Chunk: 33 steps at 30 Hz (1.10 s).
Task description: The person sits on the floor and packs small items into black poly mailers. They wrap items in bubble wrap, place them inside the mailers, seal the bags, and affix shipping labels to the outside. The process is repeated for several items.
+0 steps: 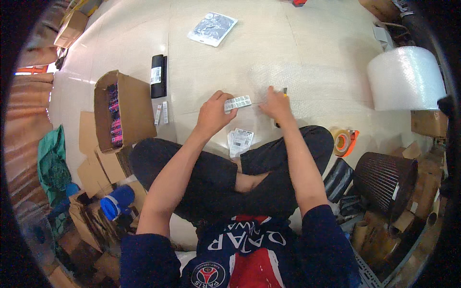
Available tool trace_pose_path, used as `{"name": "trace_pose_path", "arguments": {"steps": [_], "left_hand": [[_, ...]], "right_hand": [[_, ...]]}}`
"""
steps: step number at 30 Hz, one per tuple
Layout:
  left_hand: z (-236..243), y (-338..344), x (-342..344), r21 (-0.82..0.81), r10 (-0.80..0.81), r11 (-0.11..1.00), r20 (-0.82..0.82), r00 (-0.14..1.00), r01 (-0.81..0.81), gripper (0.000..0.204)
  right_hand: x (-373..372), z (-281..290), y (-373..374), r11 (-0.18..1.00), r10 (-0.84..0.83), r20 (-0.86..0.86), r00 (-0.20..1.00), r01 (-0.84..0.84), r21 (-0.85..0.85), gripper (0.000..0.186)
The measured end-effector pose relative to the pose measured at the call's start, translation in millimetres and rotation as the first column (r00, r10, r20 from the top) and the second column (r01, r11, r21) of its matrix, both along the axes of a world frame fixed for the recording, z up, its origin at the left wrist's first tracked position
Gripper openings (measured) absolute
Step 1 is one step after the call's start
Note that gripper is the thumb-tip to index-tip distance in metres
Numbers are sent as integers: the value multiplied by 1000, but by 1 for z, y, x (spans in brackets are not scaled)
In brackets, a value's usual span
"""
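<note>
My left hand [214, 113] is closed round one end of a small, flat, silvery-white pack [238, 102] with a grid of cells on its face. To the right, my right hand [277, 104] is closed on a yellow-and-black cutter [285, 92], mostly hidden in the fist. Under and beyond that hand lies a clear sheet of bubble wrap [317, 79], flat on the floor. A few white printed labels [241, 139] lie in front of my crossed legs, just below the two hands.
An open cardboard box [134, 109] with pink-and-dark packs stands left, near a black roll [156, 77] and two small white strips [162, 113]. A grey packet [212, 29] lies far ahead. Right are a bubble wrap roll [406, 79], an orange tape dispenser [353, 143] and a dark basket [384, 185].
</note>
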<state>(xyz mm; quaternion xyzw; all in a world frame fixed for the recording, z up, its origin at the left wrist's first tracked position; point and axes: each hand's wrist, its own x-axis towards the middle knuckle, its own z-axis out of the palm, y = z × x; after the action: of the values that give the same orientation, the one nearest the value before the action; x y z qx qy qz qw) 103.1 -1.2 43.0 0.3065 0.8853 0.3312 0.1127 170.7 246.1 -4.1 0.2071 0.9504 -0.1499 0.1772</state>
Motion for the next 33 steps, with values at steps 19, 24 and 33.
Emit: {"name": "trace_pose_path", "arguments": {"steps": [19, 24, 33], "left_hand": [[-102, 13, -22, 144, 14, 987, 333, 943, -65, 41], [-92, 12, -12, 128, -132, 986, 205, 970, 107, 38], [-102, 39, -27, -58, -126, 989, 124, 984, 134, 56]], "right_hand": [[24, -37, -80, 927, -374, -356, 857, 331, -177, 48], [23, -30, -48, 876, -471, -297, 831, 400, -269, 41], [-19, -18, -38, 965, -206, -468, 859, 101, -241, 58]]}}
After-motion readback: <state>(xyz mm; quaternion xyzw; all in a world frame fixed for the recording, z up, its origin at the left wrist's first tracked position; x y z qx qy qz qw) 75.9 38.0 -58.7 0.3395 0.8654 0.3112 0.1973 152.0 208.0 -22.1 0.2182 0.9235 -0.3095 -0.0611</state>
